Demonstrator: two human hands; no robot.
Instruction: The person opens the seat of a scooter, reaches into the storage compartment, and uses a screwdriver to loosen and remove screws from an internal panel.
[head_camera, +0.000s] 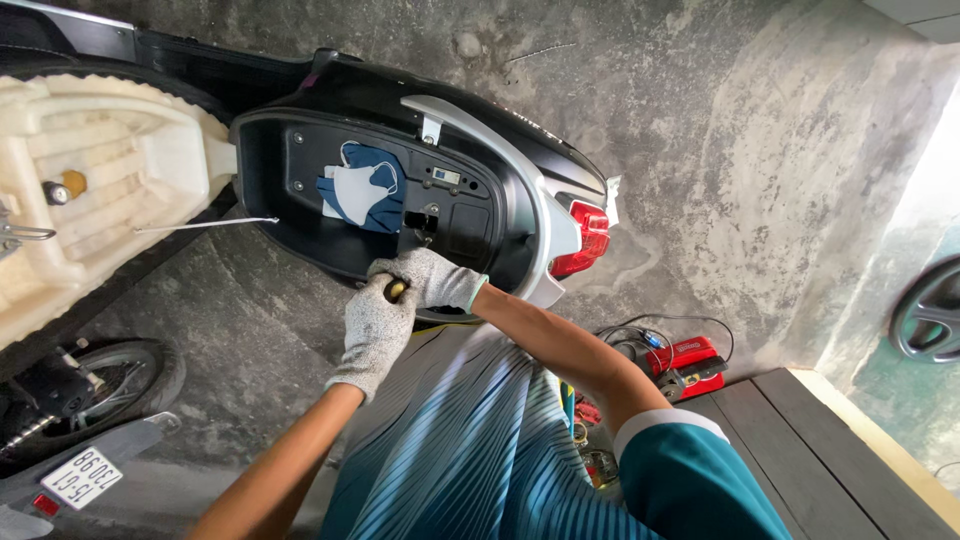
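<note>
Both my hands wear grey knit gloves. My left hand (375, 335) is closed around a tool with a yellow and black handle (397, 290), of which only the end shows. My right hand (430, 278) is wrapped over the same handle from the other side, touching the left. The hands press at the near rim of a scooter's open black under-seat compartment (300, 225). A white face mask (352, 188) and a blue one (375, 212) lie inside it, just beyond my hands. The tool's tip is hidden.
The raised seat shows its cream underside (100, 170) at the left. A red tail light (585, 238) sits to the right of the compartment. A red device with cables (690, 362) lies on the concrete floor beside dark boards (800, 440). Another motorbike's rear wheel (110, 385) is at the lower left.
</note>
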